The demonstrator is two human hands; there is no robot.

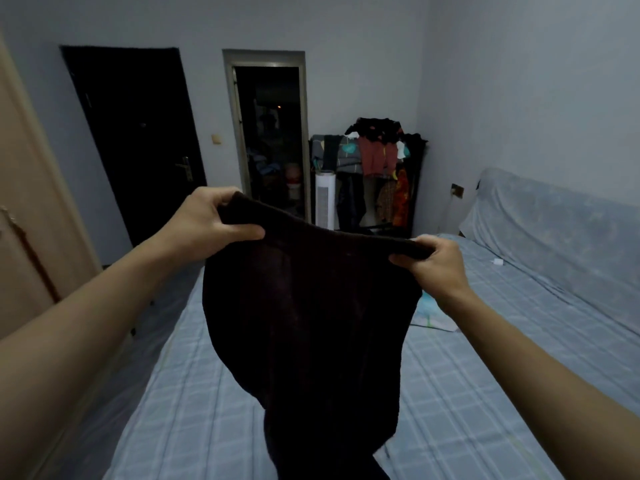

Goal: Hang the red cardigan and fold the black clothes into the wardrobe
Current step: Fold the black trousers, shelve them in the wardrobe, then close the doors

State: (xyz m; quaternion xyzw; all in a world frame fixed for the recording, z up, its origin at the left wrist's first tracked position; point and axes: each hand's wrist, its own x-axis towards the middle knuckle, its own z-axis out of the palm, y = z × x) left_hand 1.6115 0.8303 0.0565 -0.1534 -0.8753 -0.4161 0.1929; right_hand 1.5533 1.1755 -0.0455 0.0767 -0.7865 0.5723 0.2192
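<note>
A black knitted garment [311, 323] hangs in the air over the bed, stretched by its top edge between both hands. My left hand [207, 223] grips its upper left corner, thumb in front of the fabric. My right hand [433, 261] pinches the upper right corner, a little lower. The garment's lower part runs out of the frame at the bottom. A reddish garment [375, 159] hangs on the open clothes rack [415, 188] at the far end of the room, under a pile of black clothes [375, 128].
A bed with a blue checked sheet [485, 375] lies below the hands. A light cloth [431, 315] lies on it by my right wrist. A wooden wardrobe door [31, 216] stands at the left. A dark door [138, 140], an open doorway [273, 140] and a white tower appliance [325, 199] are ahead.
</note>
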